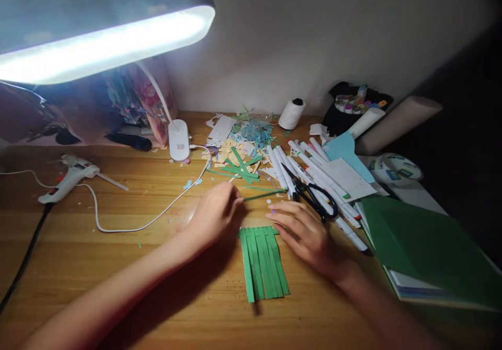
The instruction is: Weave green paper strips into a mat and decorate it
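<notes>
A thin green paper strip (263, 195) is pinched in my left hand (216, 209), its free end pointing right towards the markers. Below it on the table lies a piece made of several green paper strips (263, 266), side by side and joined to a cross strip along the top edge. My right hand (304, 232) is open, fingers spread, with a fingertip by the top right corner of that piece. Just beyond my right hand, black-handled scissors (314, 195) rest on several white markers (280, 169).
Paper scraps (247, 135) and loose green strips (241, 164) lie at the back. A glue gun (70, 180) and white cable (117, 229) are left. Thread spool (292, 114), tape roll (398, 167) and green paper sheets (423, 240) are right. A lit lamp (117, 33) hangs above.
</notes>
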The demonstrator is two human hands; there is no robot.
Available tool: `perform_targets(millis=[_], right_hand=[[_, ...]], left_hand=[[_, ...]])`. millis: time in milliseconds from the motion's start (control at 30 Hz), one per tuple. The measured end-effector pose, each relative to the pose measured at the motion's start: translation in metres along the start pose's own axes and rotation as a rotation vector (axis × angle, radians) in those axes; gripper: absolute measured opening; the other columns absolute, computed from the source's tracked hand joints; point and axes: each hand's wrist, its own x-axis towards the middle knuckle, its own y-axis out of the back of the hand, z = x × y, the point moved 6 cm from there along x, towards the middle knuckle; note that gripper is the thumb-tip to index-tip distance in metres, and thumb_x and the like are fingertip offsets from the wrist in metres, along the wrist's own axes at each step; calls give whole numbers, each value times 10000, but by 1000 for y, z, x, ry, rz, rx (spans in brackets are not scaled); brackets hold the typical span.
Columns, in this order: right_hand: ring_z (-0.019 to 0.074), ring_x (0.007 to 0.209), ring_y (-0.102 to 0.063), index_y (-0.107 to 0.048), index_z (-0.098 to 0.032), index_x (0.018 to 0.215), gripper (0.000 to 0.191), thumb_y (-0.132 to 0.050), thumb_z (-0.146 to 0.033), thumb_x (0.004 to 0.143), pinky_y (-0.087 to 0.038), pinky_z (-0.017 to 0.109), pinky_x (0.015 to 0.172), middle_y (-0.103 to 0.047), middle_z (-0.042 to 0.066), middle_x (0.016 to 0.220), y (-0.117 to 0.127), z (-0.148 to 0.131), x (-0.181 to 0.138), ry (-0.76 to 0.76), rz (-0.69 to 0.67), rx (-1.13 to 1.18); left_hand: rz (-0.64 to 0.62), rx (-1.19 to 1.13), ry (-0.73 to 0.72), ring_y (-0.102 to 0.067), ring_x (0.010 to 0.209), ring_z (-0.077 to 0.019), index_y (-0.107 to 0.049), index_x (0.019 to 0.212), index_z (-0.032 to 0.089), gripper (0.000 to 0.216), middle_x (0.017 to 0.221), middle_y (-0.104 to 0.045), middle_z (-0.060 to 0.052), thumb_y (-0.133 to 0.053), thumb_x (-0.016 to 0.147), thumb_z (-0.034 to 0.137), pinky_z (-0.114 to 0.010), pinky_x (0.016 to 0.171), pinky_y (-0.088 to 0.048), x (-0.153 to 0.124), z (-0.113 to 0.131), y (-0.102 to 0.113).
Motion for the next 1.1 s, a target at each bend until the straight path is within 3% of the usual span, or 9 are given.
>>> perform_targets(millis=[100, 233, 400, 567, 800, 867, 967, 1033, 1100], right_hand=[[249, 1189, -518, -498, -211, 1266, 407, -549, -129, 870, -435, 480, 1011, -603, 103, 1229, -2, -9, 0, 35, -19, -79], [210, 972, -645, -517, -212, 1222, 371, -463, -74, 882, -537, 373, 861, -682, 74, 1051, -12, -11, -4, -56, -112, 45], [172, 876, -659, -535, -231, 1122, 246, -528, -143, 892, -542, 282, 774, -682, 46, 956, -18, -12, -8, -170, -131, 259], [161, 840, -633, -608, -190, 1012, 138, -540, -156, 897, -516, 282, 749, -671, 44, 886, -26, -14, -6, -146, -232, 294], [157, 830, -604, -642, -150, 968, 116, -551, -152, 895, -496, 300, 758, -671, 52, 864, -34, -9, -9, -127, -251, 301], [159, 839, -596, -643, -148, 977, 123, -552, -147, 895, -490, 309, 777, -670, 54, 874, -35, -9, -10, -129, -260, 298], [163, 836, -585, -646, -148, 970, 120, -555, -145, 892, -483, 319, 786, -662, 55, 868, -36, -8, -9, -120, -263, 282], [163, 826, -579, -648, -145, 952, 115, -549, -141, 893, -479, 324, 796, -655, 56, 855, -35, -8, -9, -108, -263, 277], [165, 828, -574, -649, -147, 942, 117, -543, -137, 895, -474, 332, 816, -650, 59, 857, -35, -8, -9, -103, -269, 277]], left_hand=[[-91, -131, -65, -538, 705, -145, -504, 829, 186, 73, 806, -612, -18, -501, 900, 201, -255, 631, -418, -13, 27, -6], [-118, -212, -84, -536, 682, -135, -503, 811, 189, 80, 777, -604, -4, -530, 887, 189, -248, 613, -419, -28, 43, -10], [-137, -300, -28, -567, 734, -154, -531, 873, 204, 33, 828, -631, -29, -515, 902, 209, -280, 658, -452, -40, 28, -9], [-160, -332, 42, -574, 751, -149, -550, 877, 195, 32, 841, -642, -30, -527, 895, 182, -281, 683, -457, -48, 10, -14], [-215, -146, -42, -574, 822, -167, -583, 837, 162, 53, 872, -616, -45, -584, 865, 207, -304, 722, -483, -49, 5, -10], [-201, -41, -100, -594, 805, -168, -595, 843, 144, 106, 873, -630, -64, -530, 900, 206, -306, 707, -508, -54, 12, -5], [-154, 141, -326, -644, 811, -184, -617, 932, 95, 213, 944, -670, -118, -416, 948, 165, -308, 681, -554, -70, 38, -6], [-94, 242, -487, -669, 894, -224, -610, 1016, 44, 255, 1056, -668, -177, -386, 956, 149, -320, 707, -576, -83, 54, -12], [-69, 325, -557, -653, 998, -269, -591, 1079, -2, 288, 1134, -638, -224, -372, 955, 137, -340, 762, -580, -92, 62, -20]])
